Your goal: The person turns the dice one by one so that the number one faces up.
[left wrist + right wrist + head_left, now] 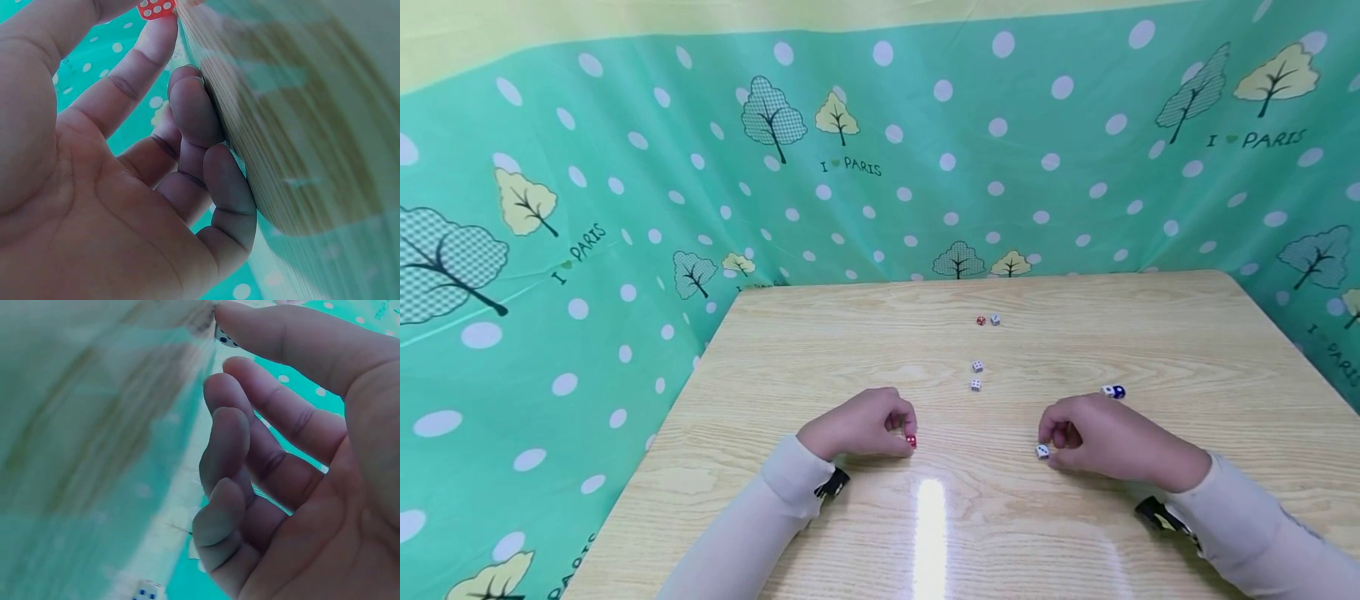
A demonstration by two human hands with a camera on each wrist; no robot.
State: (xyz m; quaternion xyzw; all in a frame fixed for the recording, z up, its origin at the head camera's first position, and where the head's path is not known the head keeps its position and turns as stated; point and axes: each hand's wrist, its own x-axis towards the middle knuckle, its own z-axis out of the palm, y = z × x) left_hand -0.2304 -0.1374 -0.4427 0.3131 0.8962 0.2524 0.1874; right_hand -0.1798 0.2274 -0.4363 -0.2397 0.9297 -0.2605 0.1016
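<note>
On the tabletop, my left hand [867, 423] pinches a red die [911, 440] with white pips between thumb and index finger. In the left wrist view that red die [156, 9] sits against the index fingertip at the top edge. My right hand [1101, 433] is low at a white die [1042, 452] with dark pips, thumb and index finger spread about it. The right wrist view shows the white die [225, 337] partly behind the thumb, with a gap to the index fingertip. The other right fingers are loosely bent.
Beyond the hands, two white dice [977, 376] lie one behind the other. Farther back are a red die [981, 320] and a white die [996, 320]. Behind the right hand, a white die [1107, 391] lies beside a blue die [1119, 392]. A dotted green curtain [917, 158] surrounds the wooden table [820, 342].
</note>
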